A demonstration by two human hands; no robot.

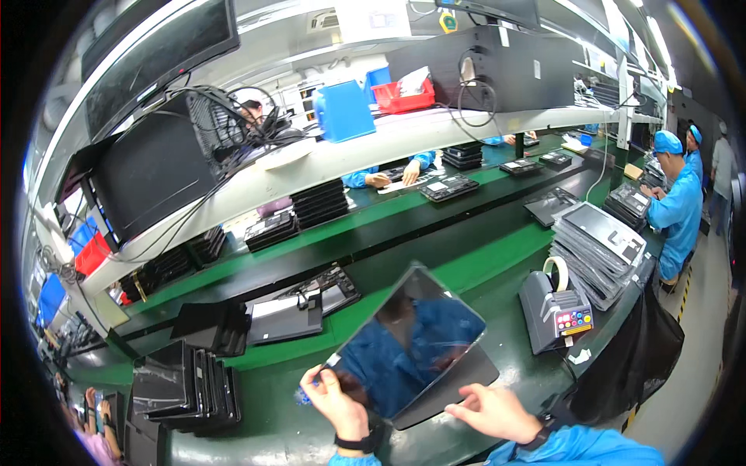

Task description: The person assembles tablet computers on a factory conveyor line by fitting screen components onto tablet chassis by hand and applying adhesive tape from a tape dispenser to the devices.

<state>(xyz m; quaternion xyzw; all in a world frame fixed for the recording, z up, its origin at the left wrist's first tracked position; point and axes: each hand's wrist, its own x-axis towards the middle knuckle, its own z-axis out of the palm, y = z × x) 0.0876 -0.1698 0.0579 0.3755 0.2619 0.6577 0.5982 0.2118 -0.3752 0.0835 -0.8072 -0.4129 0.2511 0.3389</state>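
My left hand (338,404) grips the left edge of a glossy black screen panel (408,346), thumb on top. The panel is tilted up above the green bench and mirrors a blue garment. Under its lower right side shows a dark matte flat panel (468,378), partly hidden by the screen. Close to that flat panel's right edge is my right hand (497,412), its fingers partly stretched and apart, with nothing in it; whether a fingertip touches the edge I cannot tell. Dark bands circle both wrists.
A tape dispenser (553,311) stands right, before a stack of bagged panels (594,252). Stacked black panels (186,384) stand left. Beyond are opened flat devices (303,303) and a white overhead shelf (295,159). A person in blue (674,206) works at far right; another person's hands (400,177) work opposite.
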